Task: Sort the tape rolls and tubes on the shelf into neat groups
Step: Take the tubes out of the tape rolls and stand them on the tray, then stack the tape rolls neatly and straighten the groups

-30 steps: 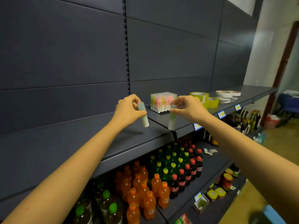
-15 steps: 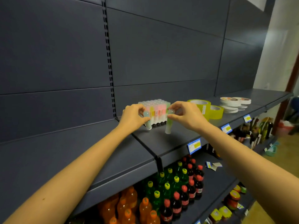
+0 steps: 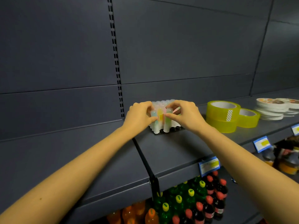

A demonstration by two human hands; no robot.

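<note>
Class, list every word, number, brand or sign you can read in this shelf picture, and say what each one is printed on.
No text here can be read.
Price tags on the shelf edge: blue and yellow, print blurred.
Bottle labels below: too small.
Yellow tape roll: white strip with dots, no letters.
Flat white rolls: printed tops blurred.
Tubes pinched by left hand and right hand: coloured bands, nothing legible.

Bare shelf (image 3: 169,151) lies open at 6 and 9 o'clock of the tube cluster (image 3: 161,103). At 3 o'clock stacked yellow tape rolls (image 3: 221,117) stand near, with flat white tape rolls (image 3: 271,109) beyond. The back panel (image 3: 178,54) closes 12 o'clock.
</note>
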